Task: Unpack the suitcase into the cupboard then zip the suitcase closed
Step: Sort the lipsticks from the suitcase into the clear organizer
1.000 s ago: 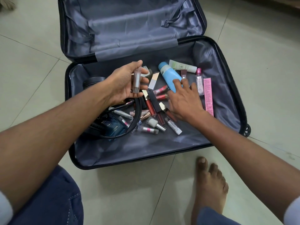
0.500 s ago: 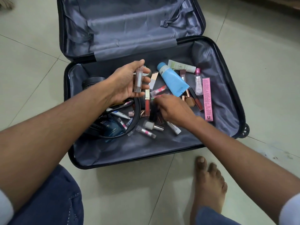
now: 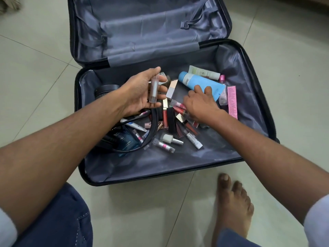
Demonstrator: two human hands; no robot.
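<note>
The suitcase lies open on the floor. The left hand holds a clear tube against its fingers above the clutter. The right hand reaches palm-down into the lipsticks, fingers curled, seemingly pinching one. The blue tube lies just beyond.

The suitcase lid runs off the top edge. The right hand covers several lip-gloss tubes — whether it grips any, I cannot tell. The left forearm hides most of a black round jar. Labels on the blue tube and pink carton are too small to read.
</note>
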